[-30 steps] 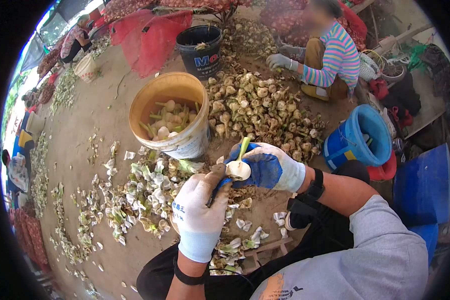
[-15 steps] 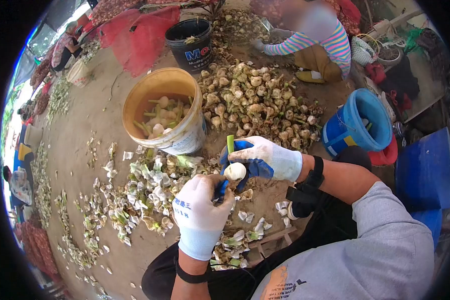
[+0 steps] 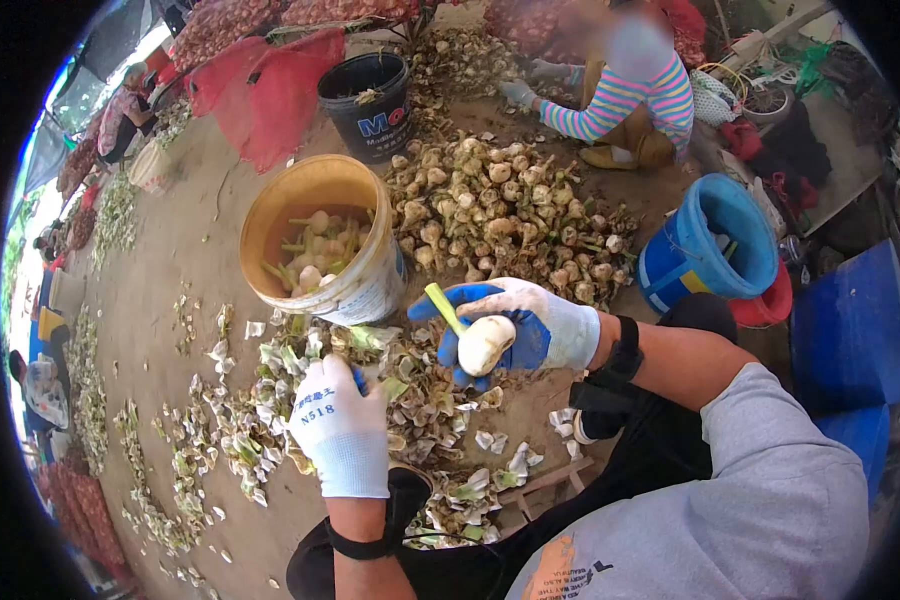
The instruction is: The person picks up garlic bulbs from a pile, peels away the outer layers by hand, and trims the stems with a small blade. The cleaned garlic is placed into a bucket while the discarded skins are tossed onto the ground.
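Observation:
In the head view, my right hand point(image 3: 540, 325), in a white glove with a blue palm, holds a peeled white garlic bulb point(image 3: 486, 344). The bulb's short green stem points up and left across the blue fingers. My left hand point(image 3: 338, 425), in a matching glove, hangs apart from the bulb above the heap of garlic skins point(image 3: 260, 400). Its thumb stands off from the fingers, and nothing shows in it. The other left fingertips are partly hidden. Just beyond my hands lies a pile of unpeeled garlic point(image 3: 500, 200).
A yellowed bucket point(image 3: 255, 205) containing trimmed garlic stands ahead on the left. Behind it is a black bucket point(image 3: 365, 125). At the right are a blue bucket point(image 3: 660, 265) and a red basin point(image 3: 770, 305). A person in a striped top point(image 3: 660, 105) crouches beyond the pile.
My left hand has moved off the garlic bulb, to the left and slightly down. My right hand has turned, tilting the bulb so the stem leans left. The other person's arms have shifted.

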The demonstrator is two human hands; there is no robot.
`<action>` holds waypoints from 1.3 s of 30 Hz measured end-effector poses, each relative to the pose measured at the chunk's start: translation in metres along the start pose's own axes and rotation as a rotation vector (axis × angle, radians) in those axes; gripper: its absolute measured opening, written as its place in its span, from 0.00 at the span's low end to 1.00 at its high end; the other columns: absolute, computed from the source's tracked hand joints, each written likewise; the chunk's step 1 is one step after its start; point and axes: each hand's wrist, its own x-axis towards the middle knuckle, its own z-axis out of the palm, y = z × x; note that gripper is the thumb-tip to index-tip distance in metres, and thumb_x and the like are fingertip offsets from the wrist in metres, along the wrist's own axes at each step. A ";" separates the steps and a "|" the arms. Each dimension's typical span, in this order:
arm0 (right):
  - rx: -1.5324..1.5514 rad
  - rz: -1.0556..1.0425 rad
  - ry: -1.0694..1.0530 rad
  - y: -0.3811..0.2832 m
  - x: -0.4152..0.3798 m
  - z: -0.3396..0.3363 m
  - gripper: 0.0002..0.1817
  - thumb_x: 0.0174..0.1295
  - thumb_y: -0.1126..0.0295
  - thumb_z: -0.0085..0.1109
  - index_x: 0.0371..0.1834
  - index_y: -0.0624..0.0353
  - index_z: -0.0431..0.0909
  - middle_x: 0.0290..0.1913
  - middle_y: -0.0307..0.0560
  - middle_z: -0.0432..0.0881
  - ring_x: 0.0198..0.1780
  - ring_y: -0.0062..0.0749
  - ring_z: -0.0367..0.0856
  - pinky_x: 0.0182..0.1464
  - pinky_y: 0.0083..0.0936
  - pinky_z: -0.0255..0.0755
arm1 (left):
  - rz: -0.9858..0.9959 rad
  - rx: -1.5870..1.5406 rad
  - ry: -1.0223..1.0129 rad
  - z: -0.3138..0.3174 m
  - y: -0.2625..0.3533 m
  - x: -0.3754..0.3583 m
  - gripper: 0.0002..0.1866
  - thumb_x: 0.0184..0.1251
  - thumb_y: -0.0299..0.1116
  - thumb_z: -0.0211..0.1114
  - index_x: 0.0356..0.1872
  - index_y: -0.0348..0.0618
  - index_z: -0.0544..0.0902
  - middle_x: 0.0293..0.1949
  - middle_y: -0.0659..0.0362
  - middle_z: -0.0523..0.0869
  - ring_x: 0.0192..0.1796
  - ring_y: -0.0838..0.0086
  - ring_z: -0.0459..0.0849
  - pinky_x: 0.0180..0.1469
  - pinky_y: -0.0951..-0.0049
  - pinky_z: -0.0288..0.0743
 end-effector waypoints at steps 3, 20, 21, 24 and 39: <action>-0.052 -0.030 0.021 -0.009 -0.001 -0.016 0.31 0.79 0.65 0.55 0.80 0.67 0.63 0.51 0.62 0.89 0.48 0.51 0.93 0.51 0.44 0.89 | -0.026 0.279 -0.230 0.008 -0.021 -0.003 0.16 0.63 0.38 0.72 0.48 0.41 0.85 0.44 0.49 0.89 0.47 0.53 0.90 0.50 0.56 0.83; -0.678 -0.454 0.334 -0.100 0.148 -0.026 0.20 0.77 0.60 0.64 0.61 0.64 0.79 0.51 0.47 0.88 0.47 0.33 0.91 0.52 0.33 0.88 | 0.198 0.005 -0.326 -0.019 -0.011 -0.011 0.14 0.67 0.40 0.70 0.33 0.38 0.83 0.36 0.45 0.85 0.43 0.49 0.87 0.46 0.51 0.80; -0.838 -0.522 0.438 -0.099 0.158 -0.025 0.20 0.76 0.60 0.65 0.58 0.66 0.81 0.48 0.50 0.89 0.47 0.34 0.90 0.52 0.31 0.85 | 0.213 -0.015 -0.334 -0.020 -0.011 -0.011 0.13 0.67 0.39 0.71 0.34 0.39 0.83 0.36 0.46 0.84 0.43 0.49 0.86 0.46 0.51 0.80; -1.608 -0.467 0.770 -0.096 0.164 -0.074 0.29 0.74 0.53 0.62 0.65 0.69 0.77 0.56 0.70 0.87 0.59 0.57 0.87 0.61 0.42 0.79 | 0.187 -0.031 -0.347 -0.025 -0.008 -0.008 0.10 0.66 0.35 0.71 0.35 0.39 0.81 0.38 0.48 0.83 0.45 0.50 0.85 0.47 0.52 0.79; -2.519 0.879 0.538 0.074 0.150 -0.285 0.23 0.72 0.66 0.66 0.68 0.61 0.82 0.76 0.60 0.74 0.69 0.51 0.80 0.61 0.41 0.80 | 0.306 -0.038 -0.595 -0.008 0.003 -0.001 0.08 0.63 0.33 0.71 0.35 0.46 0.78 0.35 0.51 0.83 0.42 0.52 0.84 0.45 0.53 0.80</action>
